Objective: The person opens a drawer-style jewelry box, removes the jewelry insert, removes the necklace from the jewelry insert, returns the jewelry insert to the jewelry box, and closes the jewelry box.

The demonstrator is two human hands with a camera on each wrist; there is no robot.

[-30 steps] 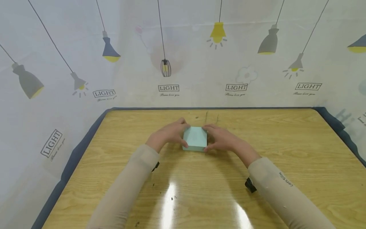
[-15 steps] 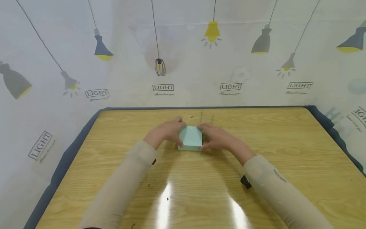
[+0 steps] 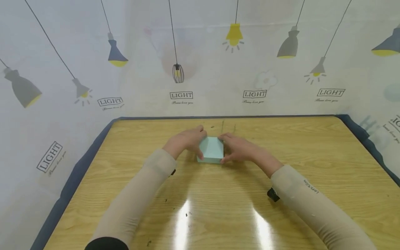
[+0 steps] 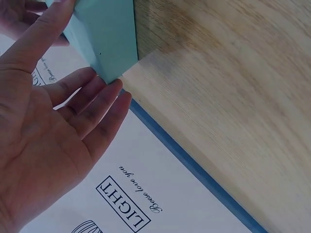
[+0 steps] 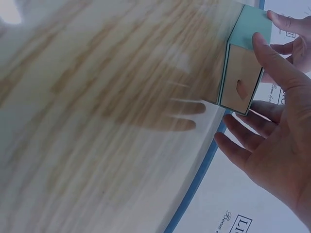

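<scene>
Box [image 3: 213, 147], underside hidden; sleeve lettering [image 3: 310, 186], blurred

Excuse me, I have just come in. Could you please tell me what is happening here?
A person is holding a small mint-green box between both hands, the left hand at one side and the right hand at the other. The box appears to sit on the wooden table, toward its far edge. Its beige end faces the right hand.

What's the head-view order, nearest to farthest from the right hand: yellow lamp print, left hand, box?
1. Box, just left of the right hand.
2. Left hand, at the box's other side.
3. Yellow lamp print, on the backdrop.
</scene>
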